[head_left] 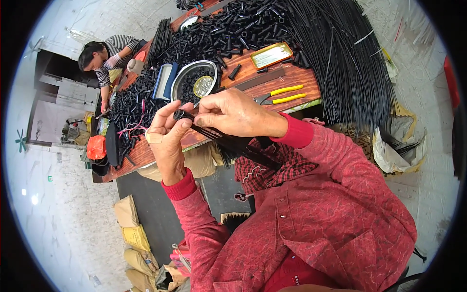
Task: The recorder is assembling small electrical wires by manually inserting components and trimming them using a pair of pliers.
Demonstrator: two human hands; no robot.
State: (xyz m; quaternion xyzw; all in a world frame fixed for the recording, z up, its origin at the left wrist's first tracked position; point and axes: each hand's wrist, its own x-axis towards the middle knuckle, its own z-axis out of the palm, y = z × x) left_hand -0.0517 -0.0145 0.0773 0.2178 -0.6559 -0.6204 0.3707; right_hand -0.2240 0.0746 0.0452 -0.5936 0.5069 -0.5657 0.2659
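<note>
Black plastic and wire fill this single head view, looking down over a person's own raised hands. Both forearms, in red patterned sleeves, come up from the lower edge and meet in front of a wooden table [296, 78]. The left hand [165, 138] is held upright, palm turned inward, its fingertips pinched around a small black cap [179, 115]. The right hand [233, 114] arches over from the right, knuckles up, thumb and fingers clamped on a bundle of thin black rods [228, 138] whose near end meets the cap; the bundle slants down toward the person's lap.

Behind the hands, on the table, sit a round metal bowl [187, 73] of black parts, yellow-handled pliers [282, 95], a shallow yellow tray [271, 54] and a heap of black tubes [233, 29]. Long black rods [350, 63] fan off the table's right end. At the far left end, another person [104, 61] in a striped top bends over the table.
</note>
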